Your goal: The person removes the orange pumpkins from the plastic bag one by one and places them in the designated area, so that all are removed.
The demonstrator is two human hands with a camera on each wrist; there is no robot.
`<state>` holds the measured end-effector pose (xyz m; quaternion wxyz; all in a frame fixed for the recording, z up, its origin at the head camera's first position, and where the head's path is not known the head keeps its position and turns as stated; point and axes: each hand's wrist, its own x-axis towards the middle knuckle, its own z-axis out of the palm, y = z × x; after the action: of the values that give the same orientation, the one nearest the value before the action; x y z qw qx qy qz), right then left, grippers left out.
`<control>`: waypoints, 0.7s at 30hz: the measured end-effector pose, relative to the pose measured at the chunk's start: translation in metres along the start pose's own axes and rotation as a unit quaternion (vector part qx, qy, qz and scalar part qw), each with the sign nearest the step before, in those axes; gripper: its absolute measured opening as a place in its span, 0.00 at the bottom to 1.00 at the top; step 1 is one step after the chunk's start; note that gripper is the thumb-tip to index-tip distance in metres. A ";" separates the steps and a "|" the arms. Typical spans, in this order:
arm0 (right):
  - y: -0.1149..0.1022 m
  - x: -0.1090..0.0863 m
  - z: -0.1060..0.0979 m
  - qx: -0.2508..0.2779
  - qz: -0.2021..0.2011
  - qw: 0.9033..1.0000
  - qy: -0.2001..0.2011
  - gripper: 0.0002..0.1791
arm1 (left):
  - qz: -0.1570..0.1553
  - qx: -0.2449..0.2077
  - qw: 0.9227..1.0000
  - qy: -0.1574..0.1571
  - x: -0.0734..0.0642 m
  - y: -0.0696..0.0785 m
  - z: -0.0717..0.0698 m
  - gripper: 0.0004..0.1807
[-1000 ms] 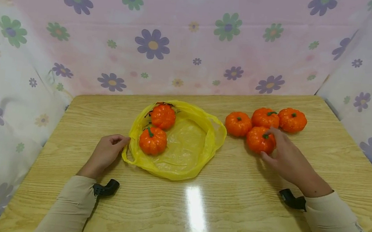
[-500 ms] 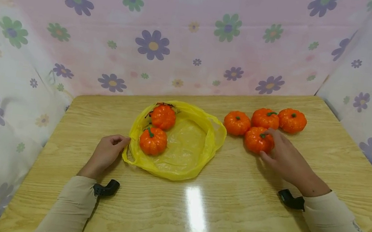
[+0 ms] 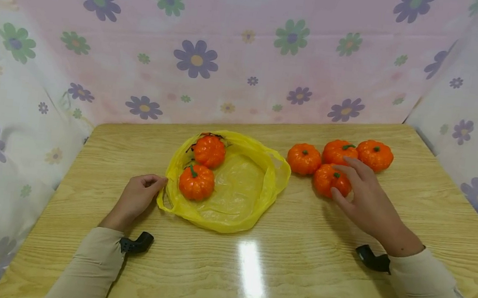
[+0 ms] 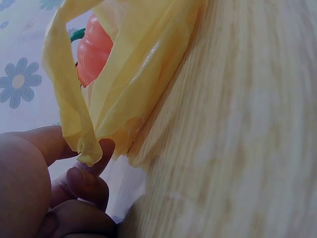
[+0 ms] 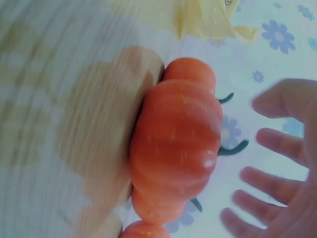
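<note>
My left hand point(image 3: 139, 199) pinches the left edge of a yellow plastic bag point(image 3: 271, 191) by its handle loop point(image 4: 69, 99). The bag lies spread with its mouth facing up. Two small orange pumpkins, one in front point(image 3: 197, 183) and one behind point(image 3: 209, 152), sit inside its left part. On the right, my right hand point(image 3: 367, 196) hovers with spread fingers over the front pumpkin point(image 3: 325, 181) of a cluster. In the right wrist view, a gap shows between the fingertips point(image 5: 267, 106) and that pumpkin point(image 5: 176, 139), whose green stem points toward them.
Behind that pumpkin stand three more, at left point(image 3: 303, 159), middle point(image 3: 339, 152) and far right point(image 3: 375, 156), close together near the back of the wooden table point(image 3: 190, 275). A flowered curtain point(image 3: 249, 53) surrounds the table's back and sides.
My right hand has come off the front pumpkin and its fingers have spread. That pumpkin and its left neighbour have shifted slightly left. The left hand has kept its place on the bag.
</note>
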<state>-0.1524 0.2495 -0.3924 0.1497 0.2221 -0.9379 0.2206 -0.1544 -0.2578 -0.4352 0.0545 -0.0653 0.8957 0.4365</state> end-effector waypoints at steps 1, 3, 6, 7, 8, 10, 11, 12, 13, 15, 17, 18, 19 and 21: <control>-0.001 0.000 0.001 0.001 -0.011 1.000 0.017 0.25 | 0.001 0.000 1.000 0.000 0.000 0.000 0.000 0.25; -0.004 0.001 0.003 0.008 -0.028 0.999 0.042 0.24 | 0.000 -0.003 1.000 0.000 0.001 -0.001 0.001 0.25; -0.008 0.003 0.008 0.013 -0.052 0.996 0.069 0.23 | -0.001 -0.004 1.000 0.000 0.001 -0.001 0.001 0.25; -0.009 0.004 0.010 0.014 -0.059 0.995 0.075 0.22 | -0.002 -0.004 1.000 0.000 0.001 -0.001 0.001 0.25; -0.010 0.005 0.011 0.016 -0.066 0.994 0.081 0.21 | -0.003 -0.005 1.000 -0.001 0.001 -0.001 0.001 0.25; -0.013 0.007 0.013 0.020 -0.077 0.993 0.089 0.20 | -0.004 -0.005 1.000 -0.001 0.001 -0.001 0.001 0.25; -0.015 0.008 0.015 0.022 -0.082 0.992 0.093 0.19 | -0.005 -0.006 1.000 -0.001 0.001 -0.001 0.001 0.25; -0.017 0.010 0.016 0.025 -0.085 0.992 0.094 0.19 | -0.006 -0.006 1.000 -0.002 0.001 -0.001 0.001 0.25; -0.019 0.011 0.016 0.026 -0.087 0.991 0.095 0.19 | -0.006 -0.007 1.000 -0.002 0.000 -0.001 0.000 0.25; -0.023 0.014 0.018 0.030 -0.091 0.991 0.094 0.19 | -0.006 -0.007 1.000 -0.001 0.000 0.000 0.000 0.25; -0.028 0.017 0.020 0.030 -0.090 0.991 0.091 0.18 | -0.005 -0.005 1.000 0.000 0.000 0.000 0.000 0.25; -0.030 0.018 0.021 0.030 -0.089 0.992 0.088 0.18 | -0.004 -0.004 1.000 0.000 0.000 0.000 0.000 0.25; -0.032 0.019 0.022 0.032 -0.088 0.992 0.085 0.18 | -0.004 -0.005 1.000 0.001 0.000 0.000 0.001 0.25; -0.036 0.021 0.024 0.035 -0.088 0.992 0.078 0.18 | -0.003 -0.006 1.000 0.001 0.001 -0.001 0.001 0.25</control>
<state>-0.1572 0.2015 -0.3929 0.2334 0.2906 -0.8918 0.2563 -0.1548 -0.2576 -0.4363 0.0545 -0.0687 0.8931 0.4413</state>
